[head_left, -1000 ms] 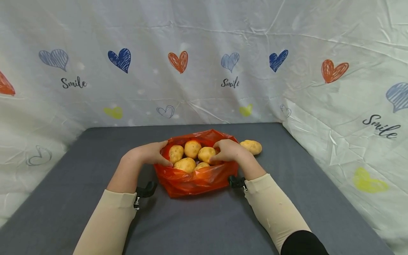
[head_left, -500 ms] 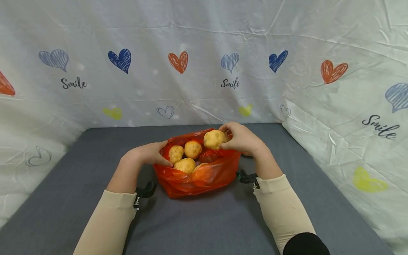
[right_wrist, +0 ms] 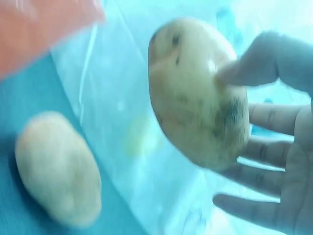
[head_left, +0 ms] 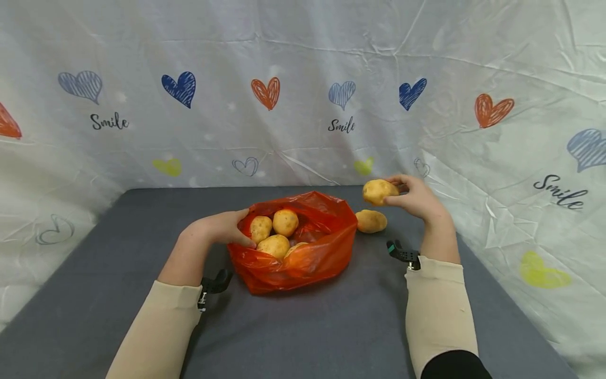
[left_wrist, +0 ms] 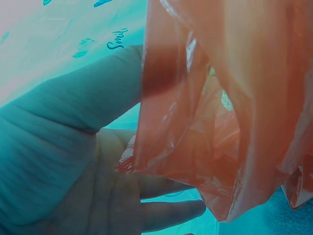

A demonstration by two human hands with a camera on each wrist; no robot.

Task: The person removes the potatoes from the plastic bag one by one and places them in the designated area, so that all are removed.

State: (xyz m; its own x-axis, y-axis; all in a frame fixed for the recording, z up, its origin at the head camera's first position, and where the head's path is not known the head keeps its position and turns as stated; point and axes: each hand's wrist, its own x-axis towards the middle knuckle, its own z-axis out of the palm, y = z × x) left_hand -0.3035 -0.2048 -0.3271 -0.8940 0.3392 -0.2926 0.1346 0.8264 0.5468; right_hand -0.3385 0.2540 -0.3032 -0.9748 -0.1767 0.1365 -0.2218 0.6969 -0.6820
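A red plastic bag (head_left: 293, 268) lies with its mouth spread open, several potatoes (head_left: 274, 246) inside. My left hand (head_left: 220, 229) holds the bag's left rim, thumb toward the front and fingers toward the back. In the left wrist view the red film (left_wrist: 186, 122) covers the tip of the thumb and part of the fingers. Right of the bag, my right hand (head_left: 416, 199) grips a potato (head_left: 377, 192) between thumb and fingers, raised above the table. Dark specks mark that potato's skin in the right wrist view. Below it another potato (head_left: 371, 221) lies on the table beside the bag.
A grey cloth (head_left: 303, 337) covers the table. Behind it and along the right side hangs a white curtain (head_left: 303, 63) printed with hearts and "Smile". Both wrists carry black camera mounts, the left mount (head_left: 216, 281) close to the bag's front left.
My right hand has lifted a potato out of the bag and carried it right, past the bag's edge. The loose potato shows fully again. My left hand has stayed at the rim.
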